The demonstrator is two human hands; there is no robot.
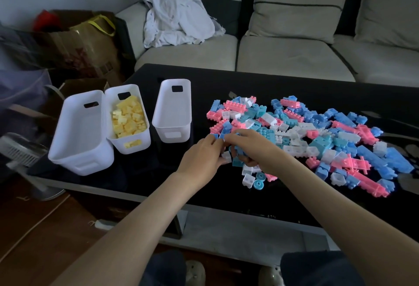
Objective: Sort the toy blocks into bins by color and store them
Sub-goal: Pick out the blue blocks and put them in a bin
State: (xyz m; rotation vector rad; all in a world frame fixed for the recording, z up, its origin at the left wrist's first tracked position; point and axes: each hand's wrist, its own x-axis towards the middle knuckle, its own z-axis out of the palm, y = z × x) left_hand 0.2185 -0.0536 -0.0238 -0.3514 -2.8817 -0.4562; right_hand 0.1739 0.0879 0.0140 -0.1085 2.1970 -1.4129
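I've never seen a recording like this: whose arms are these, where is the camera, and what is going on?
No machine here: a person wears one camera on the head, looking down at their own arms. On the black table lies a pile of pink, blue, teal and white blocks. The left hand and right hand meet at its near edge, fingers curled round blue blocks. Three white bins stand to the left: the middle bin holds yellow blocks; the left bin and right bin look empty.

My right hand (251,147) hides the blocks (237,162) under its curled fingers; the table (317,86) runs past the picture's right edge.
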